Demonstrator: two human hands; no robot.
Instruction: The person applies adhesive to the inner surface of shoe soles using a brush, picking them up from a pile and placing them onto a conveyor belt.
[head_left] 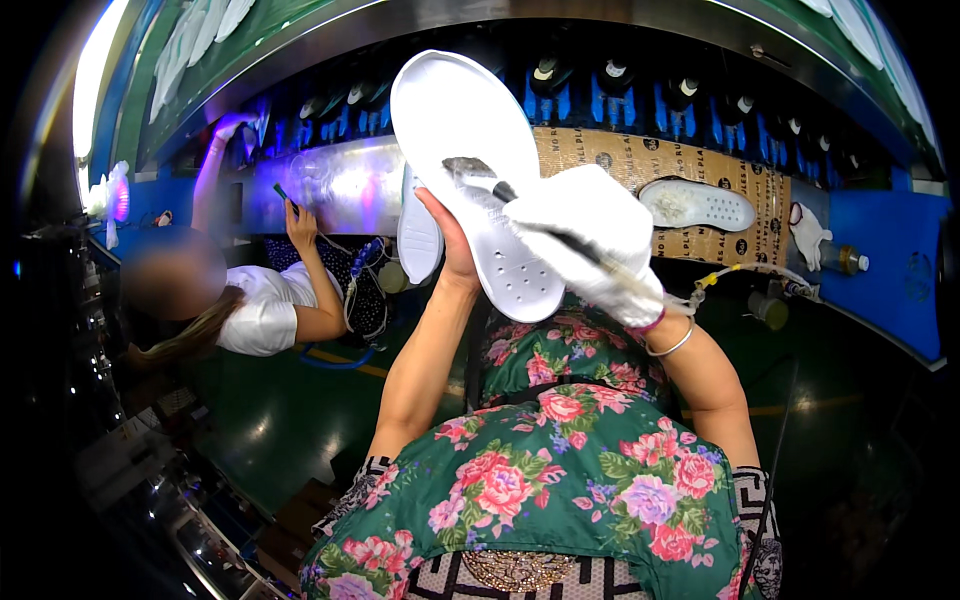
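Note:
A white shoe sole (460, 110) is held up tilted in front of me, its hollow inner side facing me, with small round marks near the heel. My left hand (455, 235) is bare and grips the sole by its left edge, the thumb along the rim. My right hand (595, 235), in a white glove, is closed around a brush (503, 190) with a dark, partly blurred handle. The dark bristles touch the inside of the sole around its middle. Behind my left hand, another white sole (419, 240) lies on the bench.
Brown printed cardboard (590, 148) covers part of the bench, with a white sole (697, 204) on it. To the right are a white glove (808, 235), a jar (843, 258) and a hose with a yellow fitting (712, 278). A co-worker (265, 310) sits at left. Blue holders (612, 105) line the back.

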